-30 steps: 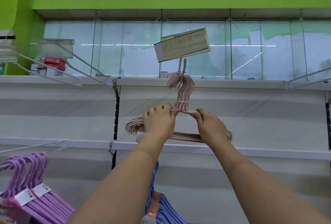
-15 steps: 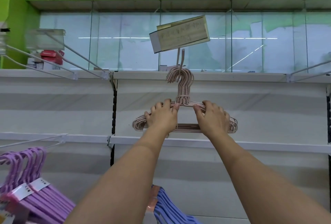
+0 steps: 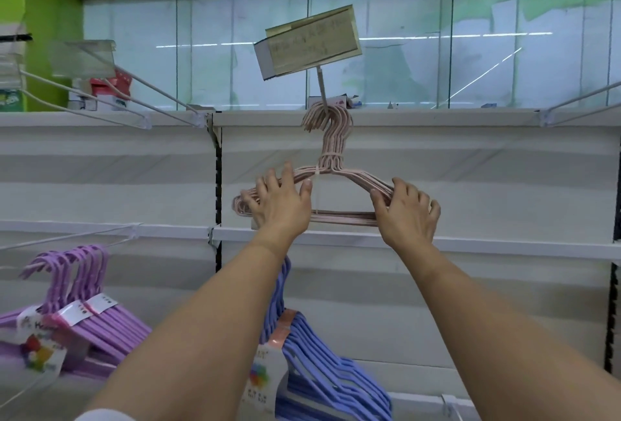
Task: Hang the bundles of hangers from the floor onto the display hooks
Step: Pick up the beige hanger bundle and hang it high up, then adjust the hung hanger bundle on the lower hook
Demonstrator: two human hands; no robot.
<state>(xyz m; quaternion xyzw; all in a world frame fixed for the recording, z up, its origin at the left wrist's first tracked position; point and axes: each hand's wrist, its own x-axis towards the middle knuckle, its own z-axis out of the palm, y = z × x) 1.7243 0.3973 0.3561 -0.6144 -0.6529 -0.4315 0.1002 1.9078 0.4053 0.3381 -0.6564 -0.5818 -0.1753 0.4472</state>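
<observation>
A: The pink hanger bundle [image 3: 331,182] is up on the display hook [image 3: 322,89], its hook ends looped over the prong just below the price tag holder [image 3: 307,40]. A second ago both hands sat close in by the neck; now they have slid outward along the shoulders.

B: And the grip?

A: The left hand [image 3: 280,203] lies over the left shoulder with fingers spread and fairly straight, more steadying than clutching. The right hand [image 3: 408,210] has its fingers curled round the right shoulder wires. The bundle also hangs level now (it was tilted down to the left), so I judge this one is nearly done: let go and fetch another.

B: What else is around the pink bundle?

A: Below it and left, a purple hanger bundle [image 3: 84,313] hangs on a lower prong; straight beneath, a blue hanger bundle [image 3: 312,353] sits partly behind the left forearm. Up and left of it, bare white hooks [image 3: 111,97] jut out. Nothing blocks the hands pulling back, though the forearms pass close over the blue set.
</observation>
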